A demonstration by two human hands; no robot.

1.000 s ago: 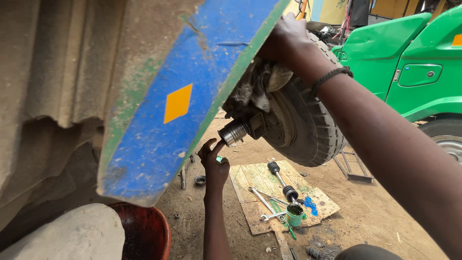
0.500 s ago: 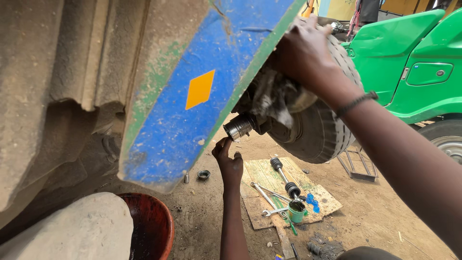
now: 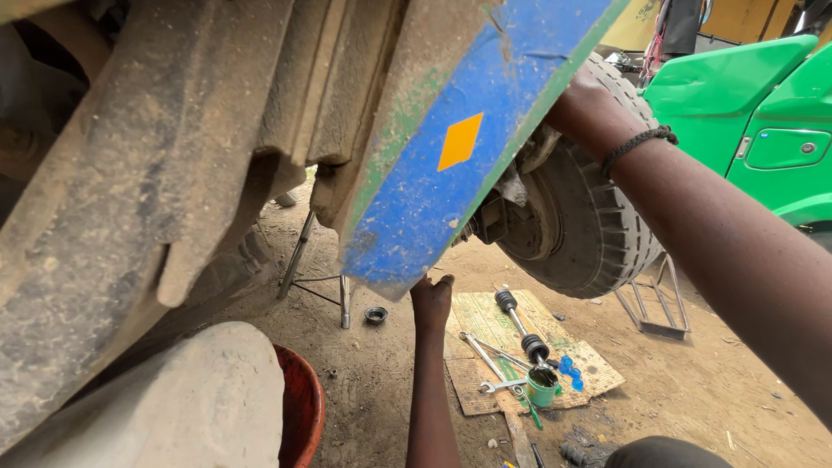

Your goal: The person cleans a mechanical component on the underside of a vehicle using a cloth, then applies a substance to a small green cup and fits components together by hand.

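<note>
Reaching behind the blue panel (image 3: pixel 451 165), left hand (image 3: pixel 432 299) and right hand (image 3: pixel 582 108) work near the wheel hub (image 3: pixel 520 208) mid-frame, grips hidden, cannot tell.

A blue panel (image 3: pixel 451 165) blocks the space before the wheel (image 3: pixel 589 225); open ground lies beneath, apart from tools on a board (image 3: pixel 485 312).

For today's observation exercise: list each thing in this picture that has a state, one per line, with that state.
Left hand: raised under the blue panel's lower edge.
Right hand: on the tyre top, partly hidden.
Wheel: mounted, off the ground.
Axle shaft: lying on the board.
Green cup: upright.
Spanners: lying loose.
</note>
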